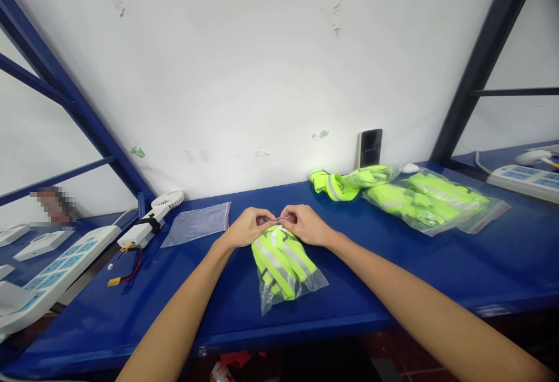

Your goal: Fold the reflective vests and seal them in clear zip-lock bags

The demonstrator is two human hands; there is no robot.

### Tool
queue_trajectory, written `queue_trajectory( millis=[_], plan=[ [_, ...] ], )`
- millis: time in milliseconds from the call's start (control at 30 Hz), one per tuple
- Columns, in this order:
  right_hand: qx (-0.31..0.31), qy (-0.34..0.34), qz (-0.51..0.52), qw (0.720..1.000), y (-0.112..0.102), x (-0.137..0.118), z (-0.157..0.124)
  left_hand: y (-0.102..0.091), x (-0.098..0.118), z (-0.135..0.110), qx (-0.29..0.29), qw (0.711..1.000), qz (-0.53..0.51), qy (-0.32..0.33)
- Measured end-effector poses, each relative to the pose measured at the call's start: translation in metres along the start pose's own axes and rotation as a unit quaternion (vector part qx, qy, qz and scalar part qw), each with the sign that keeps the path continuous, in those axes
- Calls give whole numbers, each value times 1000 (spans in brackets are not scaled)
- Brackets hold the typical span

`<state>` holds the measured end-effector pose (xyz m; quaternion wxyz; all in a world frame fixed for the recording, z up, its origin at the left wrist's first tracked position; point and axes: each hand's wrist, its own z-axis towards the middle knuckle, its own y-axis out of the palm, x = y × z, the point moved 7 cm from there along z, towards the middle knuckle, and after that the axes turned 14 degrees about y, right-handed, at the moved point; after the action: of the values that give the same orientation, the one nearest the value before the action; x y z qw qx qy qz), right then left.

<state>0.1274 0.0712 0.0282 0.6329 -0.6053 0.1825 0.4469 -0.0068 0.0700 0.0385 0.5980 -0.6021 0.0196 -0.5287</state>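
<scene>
Both of my hands meet at the far edge of a clear zip bag (315, 282) lying on the blue table. Inside it are folded neon-yellow reflective straps (279, 262) with silver stripes. My left hand (252, 226) pinches the bag's top edge from the left. Close beside it, my right hand (305, 225) pinches the same edge from the right, thumbs nearly touching. The fingertips partly cover the bag's mouth. To the left lies a flat clear zip bag (196, 225) with a red edge, with nothing visible in it.
Filled bags of yellow straps (437, 198) lie at the right, near loose yellow straps (334, 187). A phone (370, 148) leans against the wall. On the left are a small white fan (168, 199), a battery pack with wires (140, 230) and a power strip (61, 268).
</scene>
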Motion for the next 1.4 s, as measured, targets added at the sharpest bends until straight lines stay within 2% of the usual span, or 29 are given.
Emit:
queue_trajectory(
  millis=[200,433,600,833,1033,1300,1400],
  plan=[
    [-2,-9,11,1000,4,0,0,0,2,2,-7,999,31,17],
    [20,-15,-27,999,3,-1,1,-2,6,1,1,998,51,38],
    [-12,-1,-47,999,2,2,1,-1,11,1,-6,998,45,48],
    [13,15,-144,989,-4,3,-2,0,7,1,-6,998,48,39],
    [-22,-8,-191,981,2,-2,-4,2,5,1,-13,998,58,26],
    [7,2,-214,977,3,-2,-3,-1,0,1,-11,988,154,-5],
    [15,-5,-203,979,1,-5,-5,-3,-3,2,-5,987,159,-10]
  ],
)
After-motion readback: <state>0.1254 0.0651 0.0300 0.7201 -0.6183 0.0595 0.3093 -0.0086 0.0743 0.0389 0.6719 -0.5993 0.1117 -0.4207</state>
